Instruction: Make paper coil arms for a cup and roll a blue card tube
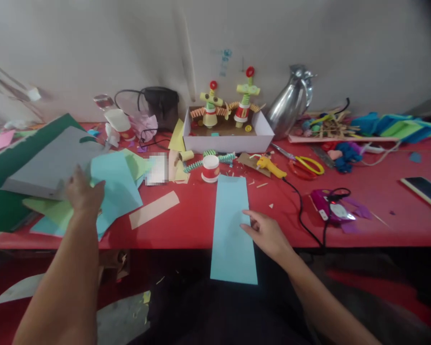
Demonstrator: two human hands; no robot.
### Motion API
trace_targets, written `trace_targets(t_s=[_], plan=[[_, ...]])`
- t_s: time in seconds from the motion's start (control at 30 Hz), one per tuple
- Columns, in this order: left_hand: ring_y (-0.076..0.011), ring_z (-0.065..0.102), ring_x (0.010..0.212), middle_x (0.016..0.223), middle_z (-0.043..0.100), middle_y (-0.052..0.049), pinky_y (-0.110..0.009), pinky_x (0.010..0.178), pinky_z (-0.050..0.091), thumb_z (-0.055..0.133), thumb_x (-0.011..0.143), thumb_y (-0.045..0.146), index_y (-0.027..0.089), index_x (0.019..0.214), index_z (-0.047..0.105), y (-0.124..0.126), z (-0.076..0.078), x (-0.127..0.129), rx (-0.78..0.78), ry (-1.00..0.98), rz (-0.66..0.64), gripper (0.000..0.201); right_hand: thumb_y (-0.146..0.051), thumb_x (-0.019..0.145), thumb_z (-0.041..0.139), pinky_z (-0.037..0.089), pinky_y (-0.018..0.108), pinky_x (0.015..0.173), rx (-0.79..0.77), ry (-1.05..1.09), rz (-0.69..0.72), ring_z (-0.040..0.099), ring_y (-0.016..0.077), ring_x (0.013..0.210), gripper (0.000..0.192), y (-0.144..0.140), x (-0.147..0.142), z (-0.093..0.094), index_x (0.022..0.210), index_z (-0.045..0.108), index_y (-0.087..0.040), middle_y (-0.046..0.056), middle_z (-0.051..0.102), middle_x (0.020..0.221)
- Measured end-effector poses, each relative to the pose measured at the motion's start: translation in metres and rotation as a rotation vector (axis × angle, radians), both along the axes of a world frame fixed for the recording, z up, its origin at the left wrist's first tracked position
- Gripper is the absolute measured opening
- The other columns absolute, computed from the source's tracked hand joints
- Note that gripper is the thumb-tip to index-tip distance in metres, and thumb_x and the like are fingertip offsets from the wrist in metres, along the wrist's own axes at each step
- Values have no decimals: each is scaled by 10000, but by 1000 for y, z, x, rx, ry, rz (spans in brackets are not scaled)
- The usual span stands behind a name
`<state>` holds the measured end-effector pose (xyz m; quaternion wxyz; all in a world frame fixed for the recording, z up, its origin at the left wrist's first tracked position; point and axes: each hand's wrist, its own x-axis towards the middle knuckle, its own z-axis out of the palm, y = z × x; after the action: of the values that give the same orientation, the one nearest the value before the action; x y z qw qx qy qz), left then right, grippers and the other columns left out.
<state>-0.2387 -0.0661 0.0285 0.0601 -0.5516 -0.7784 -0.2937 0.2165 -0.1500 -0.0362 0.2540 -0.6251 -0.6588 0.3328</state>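
Head view | our right hand [267, 235] flat, fingers spread, pins blue strip [232, 230] overhanging table's [380, 220] front edge | left hand [83, 191] unclenched, presses paper stack [115, 184] steady near left edge

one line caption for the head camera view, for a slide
Right hand rests on a light blue paper strip overhanging the red table; left hand reaches into a pile of coloured sheets.

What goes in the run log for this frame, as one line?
left hand: on paper stack | right hand: flat on light blue strip overhanging table edge | scissors: untouched
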Motion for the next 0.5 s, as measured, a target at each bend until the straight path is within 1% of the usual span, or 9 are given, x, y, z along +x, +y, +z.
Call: trace_targets(t_s=[0.03,0.07,0.1,0.13,0.2,0.27,0.3,0.4,0.5], plan=[[-402,457,1312,1391,554,-181,-572,1084,354,564,888,472,-11,1488,288,-5,0,13,37,57,42,818,-386,849,589,494,320,671,10,-24,13,554,163,618,446,2,0,1,1223,666,-155,28,615,768],[-366,451,1333,1419,536,-172,-543,1098,356,568,906,413,32,1497,300,-13,-1,31,50,100,-13,753,-385,863,580,499,327,683,36,-46,22,563,168,635,438,4,0,2,1225,667,-154,42,618,803],[-314,492,1309,1385,575,-144,-502,1100,375,576,909,323,59,1453,400,-24,-4,53,112,101,-68,630,-383,882,564,506,337,698,78,-69,17,574,176,661,427,4,2,3,1228,667,-155,60,618,845],[-261,516,1295,1410,561,-115,-429,1100,398,539,934,276,84,1417,464,-38,-8,77,49,96,-283,525,-372,904,539,512,349,718,139,-91,-1,588,189,698,409,4,5,4,1229,667,-159,78,613,890],[-211,530,1295,1395,591,-59,-386,1119,393,477,938,159,162,1310,597,-69,-24,126,-20,77,-669,390,-289,934,481,524,376,777,287,-127,-34,611,217,808,364,0,16,5,1222,669,-172,110,598,981],[-229,444,1391,1441,562,-11,-437,1190,297,470,893,72,293,1326,601,-98,-44,165,-155,90,-1019,503,-143,897,453,519,405,871,393,-159,54,607,238,951,384,-10,31,5,1209,670,-203,116,594,1065],[-236,422,1409,1471,530,0,-459,1210,255,475,874,49,334,1353,575,-110,-54,179,-213,62,-1091,567,-81,860,456,504,423,931,416,-179,155,589,246,1033,437,-17,38,4,1217,665,-223,111,597,1121],[-247,395,1427,1525,454,-19,-498,1217,225,442,834,-7,347,1430,484,-128,-76,200,-271,29,-1153,694,4,807,479,429,487,1061,414,-281,462,458,279,1280,604,-39,51,-2,1325,597,-284,81,531,1379],[-245,414,1415,1531,445,-31,-517,1207,239,430,825,-25,343,1434,479,-129,-87,204,-220,76,-1140,714,-27,874,503,413,534,1069,491,-357,490,390,300,1354,573,-54,48,-15,1365,565,-315,66,486,1474]])
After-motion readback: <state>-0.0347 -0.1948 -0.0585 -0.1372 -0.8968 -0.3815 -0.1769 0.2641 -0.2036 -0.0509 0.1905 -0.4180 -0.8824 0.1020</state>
